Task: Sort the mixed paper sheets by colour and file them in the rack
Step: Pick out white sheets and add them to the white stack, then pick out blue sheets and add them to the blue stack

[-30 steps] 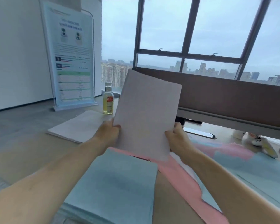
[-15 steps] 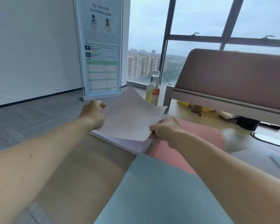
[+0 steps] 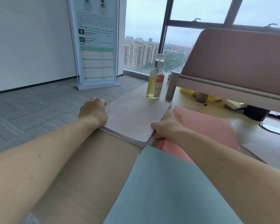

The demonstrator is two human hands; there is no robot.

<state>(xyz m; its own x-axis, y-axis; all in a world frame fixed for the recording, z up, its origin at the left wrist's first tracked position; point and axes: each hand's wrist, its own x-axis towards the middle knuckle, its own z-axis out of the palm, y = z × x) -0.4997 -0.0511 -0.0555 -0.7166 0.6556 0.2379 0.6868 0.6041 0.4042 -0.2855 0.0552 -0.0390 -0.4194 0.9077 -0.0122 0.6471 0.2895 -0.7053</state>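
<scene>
White sheet (image 3: 132, 118) lies atop the white stack at the tabletop's (image 3: 81, 167) far-left corner, pinched at its near corner by the right hand (image 3: 167, 125); left hand (image 3: 94, 111) curled on the far-left edge, fingers hidden. Risks: uneven release skews it; stack hangs near the edge; bottle (image 3: 155, 78) touches the stack's far side, easily knocked.

Single head-worn wide-angle view, looking forward and down along both forearms across the desk (image 3: 90, 159). The bottle (image 3: 155, 78) marks the desk's far edge at mid-frame; beyond it lie the window (image 3: 144, 29) and, to its left, a standing banner (image 3: 95, 42). Blue sheets (image 3: 165, 188) lie nearest the lens.
</scene>
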